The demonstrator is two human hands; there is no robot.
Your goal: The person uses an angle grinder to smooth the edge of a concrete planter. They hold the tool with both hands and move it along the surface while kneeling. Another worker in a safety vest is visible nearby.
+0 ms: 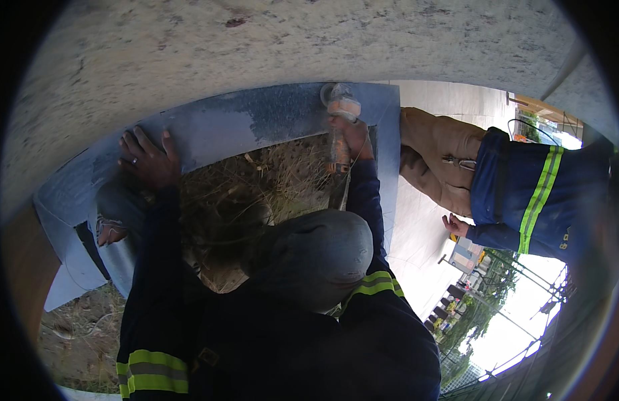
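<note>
My left hand (151, 158), with a ring on one finger, lies with fingers spread on a blue-grey slab (216, 130). To the right, my right hand (353, 138) is wrapped round an orange and grey angle grinder (343, 107). The grinder's round head is at the slab's far edge, close to a speckled stone surface (289, 40). Whether its disc touches the slab or the stone cannot be made out. A darker patch (286, 115) covers the slab just left of the tool.
My bent knee (323, 250) is between my arms, above dry grass and soil (289, 170). Close by on the right is a person in tan trousers (443, 150) and a dark blue top with a reflective band. Beyond are pale paving (420, 257) and scaffold poles (523, 334).
</note>
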